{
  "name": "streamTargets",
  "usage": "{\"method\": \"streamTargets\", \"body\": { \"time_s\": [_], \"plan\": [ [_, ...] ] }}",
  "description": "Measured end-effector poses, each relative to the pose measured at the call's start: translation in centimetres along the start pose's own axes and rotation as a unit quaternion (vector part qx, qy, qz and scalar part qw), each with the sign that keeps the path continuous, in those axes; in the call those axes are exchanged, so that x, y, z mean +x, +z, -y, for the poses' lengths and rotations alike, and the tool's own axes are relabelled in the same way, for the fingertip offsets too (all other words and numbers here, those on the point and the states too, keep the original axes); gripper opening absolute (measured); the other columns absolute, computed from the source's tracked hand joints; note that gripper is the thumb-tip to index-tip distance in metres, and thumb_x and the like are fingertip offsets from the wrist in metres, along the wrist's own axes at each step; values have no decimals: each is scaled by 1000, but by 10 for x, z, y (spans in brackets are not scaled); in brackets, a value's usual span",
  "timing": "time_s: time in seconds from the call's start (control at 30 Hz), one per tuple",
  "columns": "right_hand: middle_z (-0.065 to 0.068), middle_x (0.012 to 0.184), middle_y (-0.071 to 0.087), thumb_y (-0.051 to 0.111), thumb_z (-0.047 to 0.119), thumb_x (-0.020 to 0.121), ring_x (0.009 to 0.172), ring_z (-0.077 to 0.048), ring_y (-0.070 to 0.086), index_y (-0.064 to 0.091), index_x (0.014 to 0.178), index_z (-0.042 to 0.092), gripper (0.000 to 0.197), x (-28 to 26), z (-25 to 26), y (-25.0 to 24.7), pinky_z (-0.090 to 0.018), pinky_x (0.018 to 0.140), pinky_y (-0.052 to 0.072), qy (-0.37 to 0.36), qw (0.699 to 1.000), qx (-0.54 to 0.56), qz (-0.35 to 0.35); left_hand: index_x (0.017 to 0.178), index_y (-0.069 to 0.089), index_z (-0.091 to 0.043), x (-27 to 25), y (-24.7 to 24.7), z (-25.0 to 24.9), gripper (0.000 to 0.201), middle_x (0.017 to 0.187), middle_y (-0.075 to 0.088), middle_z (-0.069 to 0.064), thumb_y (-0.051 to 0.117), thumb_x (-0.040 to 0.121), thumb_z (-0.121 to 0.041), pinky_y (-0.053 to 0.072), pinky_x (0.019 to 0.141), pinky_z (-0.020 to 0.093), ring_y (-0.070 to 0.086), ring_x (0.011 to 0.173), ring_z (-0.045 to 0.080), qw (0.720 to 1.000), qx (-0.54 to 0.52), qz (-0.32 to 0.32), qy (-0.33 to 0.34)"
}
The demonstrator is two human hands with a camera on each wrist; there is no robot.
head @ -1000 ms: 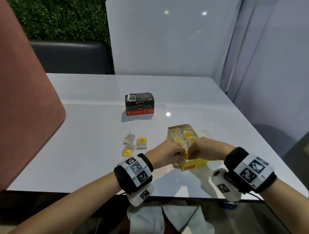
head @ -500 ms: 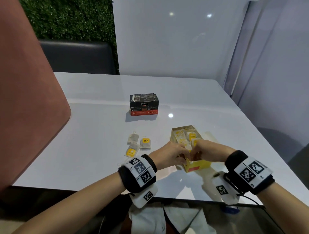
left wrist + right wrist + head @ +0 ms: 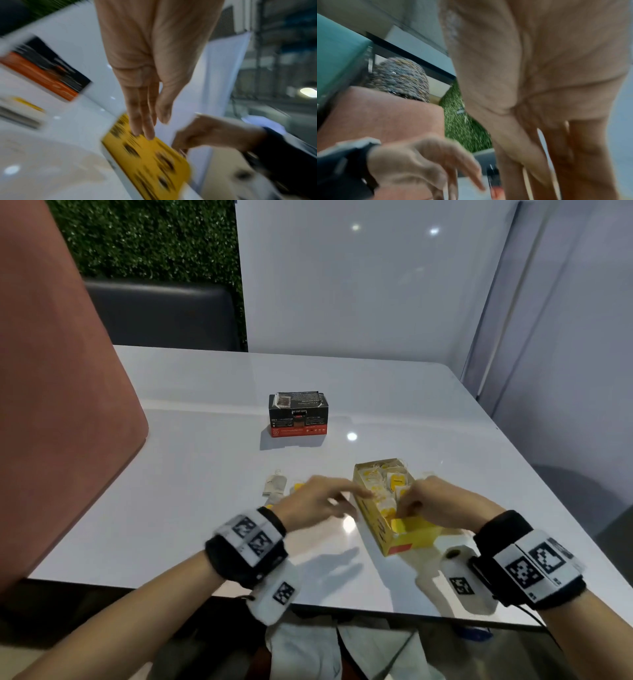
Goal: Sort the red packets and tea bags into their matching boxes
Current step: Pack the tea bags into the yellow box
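An open yellow box (image 3: 407,539) full of yellow-tagged tea bags (image 3: 394,481) stands on the white table near its front edge. My right hand (image 3: 411,505) reaches down into the box, its fingertips on the tea bags. My left hand (image 3: 322,499) hovers just left of the box with straight fingers and holds nothing; the left wrist view shows those fingers (image 3: 147,129) over the yellow box (image 3: 147,162). Loose tea bags (image 3: 274,486) lie behind the left hand, partly hidden. A black and red box (image 3: 298,416) stands further back.
A pink chair back (image 3: 51,405) rises at the left table edge. A dark seat (image 3: 161,316) and a white wall panel (image 3: 359,285) stand behind the table (image 3: 205,525). White cloth (image 3: 308,652) lies below the front edge.
My left hand has left the yellow box and swung left with its fingers spread out. The right hand stays at the box, its fingers now down among the tea bags.
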State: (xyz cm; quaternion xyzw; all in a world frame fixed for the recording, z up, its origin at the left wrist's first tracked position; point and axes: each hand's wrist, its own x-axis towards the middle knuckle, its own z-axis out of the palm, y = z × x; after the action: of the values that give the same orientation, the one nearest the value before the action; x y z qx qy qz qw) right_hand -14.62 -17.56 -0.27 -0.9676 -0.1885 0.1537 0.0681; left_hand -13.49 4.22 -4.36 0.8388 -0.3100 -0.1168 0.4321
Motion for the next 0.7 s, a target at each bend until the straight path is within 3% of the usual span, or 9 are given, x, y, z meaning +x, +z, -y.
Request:
{"method": "streamTargets", "body": {
  "time_s": [0.07, 0.13, 0.2, 0.27, 0.33, 0.47, 0.57, 0.63, 0.7],
  "plan": [
    [-5, 97, 70, 49, -5, 86, 85, -17, 61, 74, 98, 14, 34, -7, 12, -13, -14, 70, 35, -30, 992, 29, -122, 103, 64, -14, -12, -33, 15, 28, 105, 67, 9, 50, 89, 5, 55, 73, 23, 67, 75, 8, 991, -48, -99, -75],
    [-4, 94, 70, 51, -6, 85, 79, -12, 58, 73, 97, 10, 30, -8, 35, -19, -12, 67, 37, -63, 974, 92, -199, 96, 63, -11, -20, -64, 37, 17, 102, 68, 16, 52, 89, 0, 53, 65, 19, 65, 67, 6, 970, 8, -174, -171],
    [-3, 92, 70, 51, -5, 84, 76, -12, 61, 71, 99, 11, 30, 5, 63, -12, -18, 76, 48, -51, 970, 131, -196, 96, 61, -8, -22, -78, 53, 9, 100, 68, 16, 58, 89, -14, 52, 68, 26, 64, 75, 17, 940, 96, -156, -288],
    [-11, 96, 70, 45, -3, 86, 81, -24, 68, 67, 103, 6, 29, 34, 85, 5, -35, 83, 54, -4, 974, 165, -153, 100, 58, -4, -20, -73, 58, 30, 98, 65, 15, 62, 87, -31, 48, 68, 29, 62, 82, 25, 909, 178, -93, -367],
    [-20, 104, 64, 40, 1, 89, 87, -35, 66, 61, 103, -1, 25, 66, 101, 21, -44, 82, 55, 47, 975, 183, -116, 105, 55, -2, -18, -59, 53, 42, 102, 61, 15, 65, 82, -35, 41, 67, 27, 59, 92, 29, 893, 231, -51, -383],
    [-15, 119, 59, 48, 21, 94, 107, -33, 59, 55, 114, 3, 28, 110, 117, 38, -37, 88, 46, 107, 984, 123, -78, 85, 57, -12, -14, -47, 49, 20, 98, 60, 11, 71, 76, -25, 43, 67, 26, 57, 91, 26, 887, 261, -36, -379],
    [-9, 123, 59, 52, 24, 93, 112, -27, 57, 57, 117, 7, 30, 130, 117, 44, -33, 89, 44, 135, 985, 79, -77, 101, 62, -5, -17, -52, 53, 34, 111, 64, 14, 71, 77, -28, 47, 80, 31, 59, 103, 29, 885, 252, -27, -390],
    [-9, 123, 60, 54, 20, 91, 113, -26, 57, 58, 117, 8, 29, 139, 116, 44, -33, 88, 45, 142, 984, 76, -77, 99, 63, -6, -22, -57, 53, 28, 107, 65, 12, 67, 80, -26, 48, 79, 31, 61, 100, 28, 893, 240, -47, -377],
    [-11, 122, 61, 56, 19, 90, 111, -29, 58, 58, 116, 6, 29, 143, 114, 42, -34, 87, 46, 142, 984, 88, -68, 92, 59, -9, -27, -65, 54, 18, 98, 61, 10, 67, 81, -20, 51, 70, 30, 62, 86, 25, 911, 194, -82, -355]
  ]
}}
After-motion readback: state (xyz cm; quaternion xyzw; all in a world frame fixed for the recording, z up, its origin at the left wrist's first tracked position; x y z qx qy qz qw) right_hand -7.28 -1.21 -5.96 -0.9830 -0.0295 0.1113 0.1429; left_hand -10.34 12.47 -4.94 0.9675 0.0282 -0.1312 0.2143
